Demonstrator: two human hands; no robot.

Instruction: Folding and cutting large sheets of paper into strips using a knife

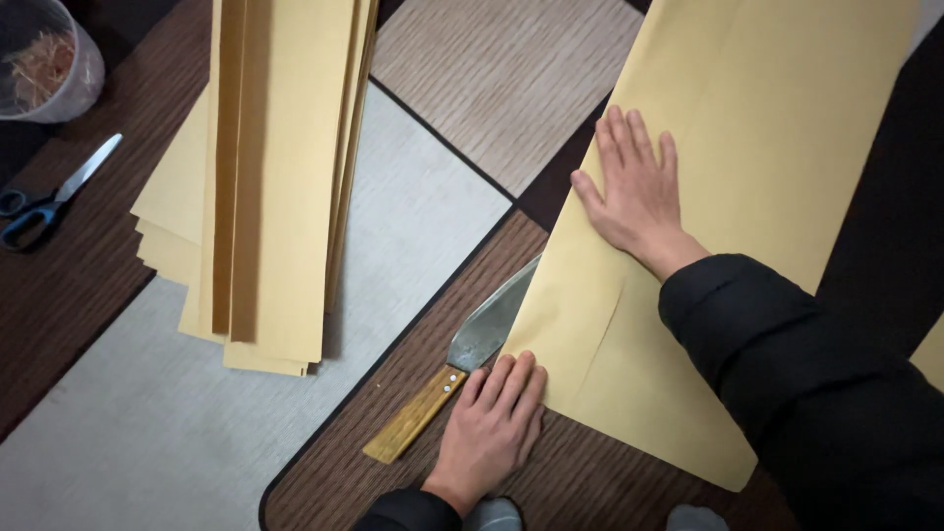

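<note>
Patchwork floor of dark wood, pale wood-grain and grey panels (147, 433) filled the view, seen from above. Right hand (637, 192) lay flat, fingers spread, palm down on a large yellow-brown kraft paper sheet (787, 118); it gripped nothing, just pressed. Left hand (497, 423) lay flat too, fingers together, fingertips on the sheet's near edge and just beside the wooden-handled knife with a broad grey steel blade (462, 369); it was not wrapped around the handle. The knife lay on the dark wood, blade tip slipped under the sheet's left edge, so the tip was hidden. A crease or cut line ran across the sheet between the two hands; could not tell which. The sheet was cut off at the top and right of the frame. A black sleeve (806, 383) covered the right forearm. Well apart to the left lay a stack of long folded kraft paper strips (270, 177), top cut off. Blue-handled scissors (49, 202) lay at far left, and a clear plastic container with paper shreds (44, 59) sat in the corner, partly out of frame.
</note>
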